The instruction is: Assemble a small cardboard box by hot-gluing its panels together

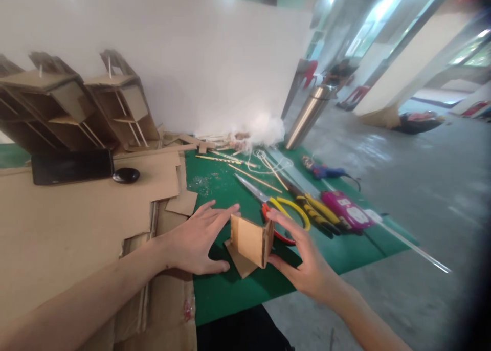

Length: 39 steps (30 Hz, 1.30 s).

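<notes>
Angled cardboard piece point(247, 239) in the right hand point(307, 259)

In the head view, I see the right thumb and fingers closed on the piece's right panel, near its upper and lower edges. The left hand point(194, 241) is spread, holding nothing, just beside the piece's left end; I cannot tell whether a fingertip touches it. The piece is above or on a flat cardboard scrap point(241, 265) over the green tabletop point(226, 300), near the red-and-yellow scissors point(264, 196).

I judge it light and fairly stiff, dry enough not to slip, though its corner joint could split under a hard squeeze; the panel edges look the safest hold. Its faces are smooth and tan, its edges darker and rougher. Beyond lie a thin wooden stick point(255, 178) and white fluffy fibre point(264, 131).
</notes>
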Available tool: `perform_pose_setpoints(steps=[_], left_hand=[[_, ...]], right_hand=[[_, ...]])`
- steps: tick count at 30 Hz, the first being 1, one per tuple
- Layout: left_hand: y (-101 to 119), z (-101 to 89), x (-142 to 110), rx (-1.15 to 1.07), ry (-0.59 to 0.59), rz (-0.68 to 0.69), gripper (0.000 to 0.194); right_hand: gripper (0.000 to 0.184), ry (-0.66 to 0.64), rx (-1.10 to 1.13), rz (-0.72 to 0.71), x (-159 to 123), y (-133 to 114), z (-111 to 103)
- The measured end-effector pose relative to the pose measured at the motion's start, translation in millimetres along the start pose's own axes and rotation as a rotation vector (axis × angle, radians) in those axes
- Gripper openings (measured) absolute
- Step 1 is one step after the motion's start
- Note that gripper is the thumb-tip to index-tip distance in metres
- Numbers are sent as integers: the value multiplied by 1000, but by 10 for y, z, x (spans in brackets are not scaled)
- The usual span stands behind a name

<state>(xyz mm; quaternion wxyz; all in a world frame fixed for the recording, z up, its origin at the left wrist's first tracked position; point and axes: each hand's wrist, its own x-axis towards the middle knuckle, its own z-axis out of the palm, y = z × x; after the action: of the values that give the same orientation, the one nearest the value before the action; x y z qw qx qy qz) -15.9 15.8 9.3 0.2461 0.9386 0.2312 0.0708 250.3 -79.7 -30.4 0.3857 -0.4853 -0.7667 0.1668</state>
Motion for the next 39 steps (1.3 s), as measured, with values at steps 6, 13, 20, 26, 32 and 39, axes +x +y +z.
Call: perform_pose_setpoints(steps=[6,13,20,26,32,39], left_hand=[[-14,19,-7,-42,46,32,110],[21,-20,-6,26,45,81,74],[5,-11,8,24,44,57,68],[1,-16,20,-26,42,11,47],[-39,2,48,-85,66,84,12],[-65,25,48,-45,65,103,9]], right_hand=[[71,-43,-156,-162,25,0,-61],[80,-4,-232,-372,-89,-48,-12],[74,-57,-290,-359,-125,-62,12],[66,-81,-230,-318,-77,-75,40],[62,-129,-187,-280,-68,-58,55],[63,-95,-148,-182,-110,-73,44]])
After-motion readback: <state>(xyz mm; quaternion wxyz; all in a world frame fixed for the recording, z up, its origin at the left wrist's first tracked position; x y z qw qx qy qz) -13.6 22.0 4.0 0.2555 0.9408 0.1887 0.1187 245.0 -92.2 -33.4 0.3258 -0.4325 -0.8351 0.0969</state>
